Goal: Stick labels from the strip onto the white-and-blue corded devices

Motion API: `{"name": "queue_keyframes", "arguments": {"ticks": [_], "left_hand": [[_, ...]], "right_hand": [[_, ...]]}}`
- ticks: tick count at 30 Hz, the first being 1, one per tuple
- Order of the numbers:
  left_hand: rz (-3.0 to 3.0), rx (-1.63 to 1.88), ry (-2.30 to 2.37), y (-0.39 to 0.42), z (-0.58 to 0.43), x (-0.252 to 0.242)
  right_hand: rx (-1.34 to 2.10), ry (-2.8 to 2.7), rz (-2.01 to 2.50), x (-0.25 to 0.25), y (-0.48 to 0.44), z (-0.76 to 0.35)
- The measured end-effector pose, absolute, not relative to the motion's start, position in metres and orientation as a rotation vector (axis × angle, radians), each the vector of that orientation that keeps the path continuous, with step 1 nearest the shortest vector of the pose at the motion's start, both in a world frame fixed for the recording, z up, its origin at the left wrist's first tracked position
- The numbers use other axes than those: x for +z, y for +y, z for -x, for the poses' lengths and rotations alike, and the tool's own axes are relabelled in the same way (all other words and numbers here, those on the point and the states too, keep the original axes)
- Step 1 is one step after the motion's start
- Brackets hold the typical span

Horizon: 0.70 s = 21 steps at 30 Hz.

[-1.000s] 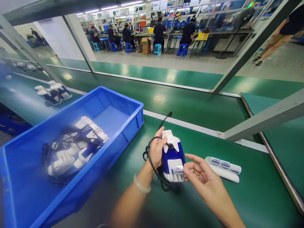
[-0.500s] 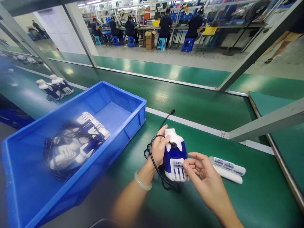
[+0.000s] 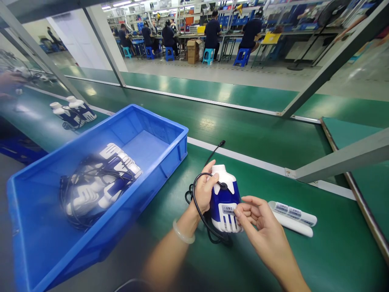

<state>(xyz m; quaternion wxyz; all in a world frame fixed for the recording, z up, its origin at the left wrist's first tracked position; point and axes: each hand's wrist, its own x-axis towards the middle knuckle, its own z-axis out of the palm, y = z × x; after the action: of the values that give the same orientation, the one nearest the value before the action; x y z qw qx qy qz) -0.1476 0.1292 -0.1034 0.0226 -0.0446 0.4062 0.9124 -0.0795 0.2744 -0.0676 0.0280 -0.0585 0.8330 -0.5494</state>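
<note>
My left hand [image 3: 204, 188] is wrapped around the left side of a blue and white plastic device [image 3: 223, 194] with a threaded white neck and slots at its bottom. Its black cable [image 3: 194, 194] loops over that wrist and lies coiled beneath. A printed white label [image 3: 227, 209] sits on the device's lower front. My right hand [image 3: 257, 215] has thumb and forefinger together at the label's right edge, the other fingers curled. To its right lies a roll of printed labels [image 3: 293, 213] with a plain white strip along it.
A large blue bin [image 3: 164, 170] at the left holds several similar devices with tangled cables. Two more devices [image 3: 73, 111] stand behind it on the green bench. Grey metal posts [image 3: 343, 160] slant at the right. A person's hand [image 3: 12, 79] shows at the far left.
The view has shifted slightly. Both hands keep their places on the device and label. Another person's hand has come in at the far left.
</note>
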Motion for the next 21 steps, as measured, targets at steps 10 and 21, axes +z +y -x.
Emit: {"name": "queue_keyframes", "arguments": {"ticks": [10,21], "left_hand": [[0.143,2.810,1.313,0.128,0.148,-0.105],[0.005,2.769,1.555,0.127,0.144,-0.108]], "right_hand": [[-1.610,2.693,0.245,-0.065,0.272,0.080],[-0.988,3.176,0.262,-0.080,0.264,0.081]]}}
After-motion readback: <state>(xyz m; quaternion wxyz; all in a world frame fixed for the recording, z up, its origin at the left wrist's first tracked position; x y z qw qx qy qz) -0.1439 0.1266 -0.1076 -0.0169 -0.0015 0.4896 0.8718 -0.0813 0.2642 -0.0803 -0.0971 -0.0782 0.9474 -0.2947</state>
